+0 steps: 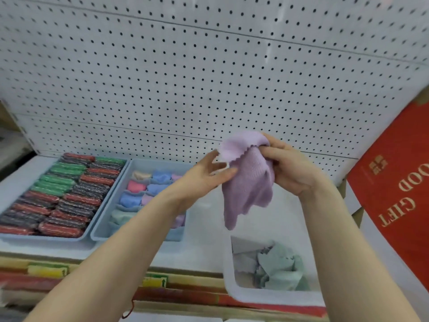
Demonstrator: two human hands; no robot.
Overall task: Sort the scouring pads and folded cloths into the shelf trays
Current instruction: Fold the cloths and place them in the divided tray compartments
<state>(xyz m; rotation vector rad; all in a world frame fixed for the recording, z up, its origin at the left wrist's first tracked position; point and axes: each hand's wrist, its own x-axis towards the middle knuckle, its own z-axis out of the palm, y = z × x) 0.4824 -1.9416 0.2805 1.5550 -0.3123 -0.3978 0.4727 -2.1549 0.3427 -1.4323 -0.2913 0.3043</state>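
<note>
right hand [293,168] is pinching lilac cloth [248,180] at its top, above white bin [228,270]; left hand [210,173] is touching its scalloped edge, fingers spread | cloth is hanging soft, fleecy, crumpled

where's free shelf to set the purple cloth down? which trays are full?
Free: the bare shelf strip between the cloth tray and the white bin. The bin holds only loose cloths. Crowded: the scouring pad tray and the cloth tray look packed.
</note>
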